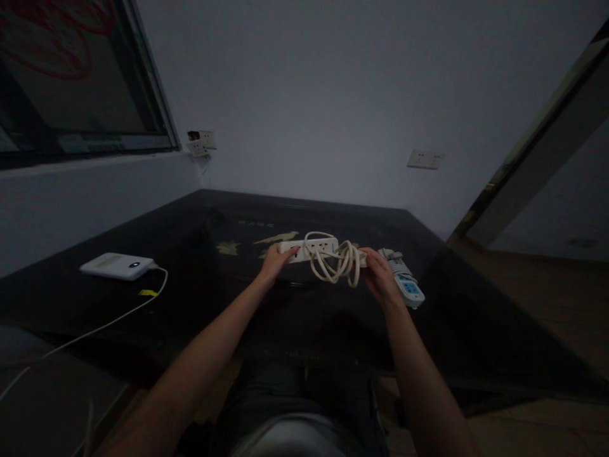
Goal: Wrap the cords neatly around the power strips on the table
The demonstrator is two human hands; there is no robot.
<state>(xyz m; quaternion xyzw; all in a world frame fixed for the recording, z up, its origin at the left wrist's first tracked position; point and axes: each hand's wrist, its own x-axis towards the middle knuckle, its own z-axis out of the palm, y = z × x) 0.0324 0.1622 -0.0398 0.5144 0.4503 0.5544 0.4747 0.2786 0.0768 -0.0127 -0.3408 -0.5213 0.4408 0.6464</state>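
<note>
Between 2 hands (275, 263) (382, 278) is a power strip (321, 248) (cord (350, 259) looped).

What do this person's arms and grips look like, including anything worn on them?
The left grip and right grip are human hands without gloves. Both forearms show no sleeve, watch or bracelet; the picture is too dim to rule out rings. Dark clothing covers the lap, with something pale at the bottom edge.
</note>
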